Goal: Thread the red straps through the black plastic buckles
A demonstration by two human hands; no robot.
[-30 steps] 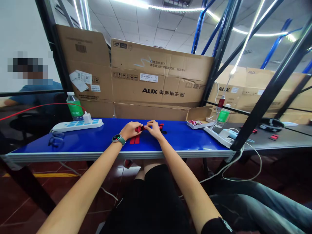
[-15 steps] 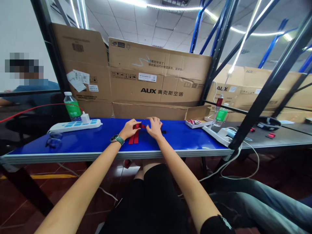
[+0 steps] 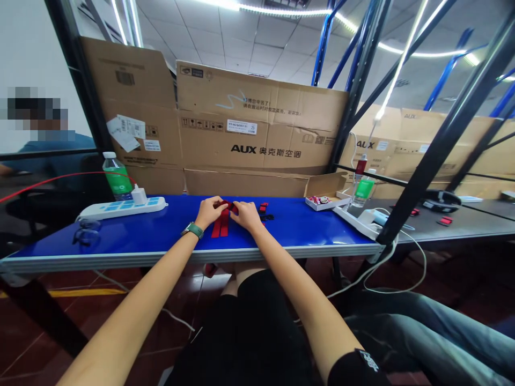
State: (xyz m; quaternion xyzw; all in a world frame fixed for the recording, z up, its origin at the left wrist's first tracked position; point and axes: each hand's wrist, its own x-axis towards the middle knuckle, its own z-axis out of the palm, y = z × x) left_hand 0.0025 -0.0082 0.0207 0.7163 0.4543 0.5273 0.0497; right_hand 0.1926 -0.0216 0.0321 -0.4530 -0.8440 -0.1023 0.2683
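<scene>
Left hand [image 3: 209, 210] and right hand [image 3: 245, 215] pinch top of red fabric strap [image 3: 219, 227] on blue table [image 3: 322, 230]; narrow fingertip grips work best, tails flat

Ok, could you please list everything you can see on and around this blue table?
blue table: one, blue, in front of the person
red strap: one, red, under both hands
small strap pieces: a few, red and black, right of the hands
power strips: two, white, at both table ends
plastic bottles: two, green labels, at both table ends
safety glasses: one pair, clear, front left of table
small box: one, open cardboard, back right of table
cardboard boxes: several, brown, behind the table
seated person: one, blue shirt, far left
watch: one, green band, left wrist
left hand: one, on the strap
right hand: one, on the strap
</scene>
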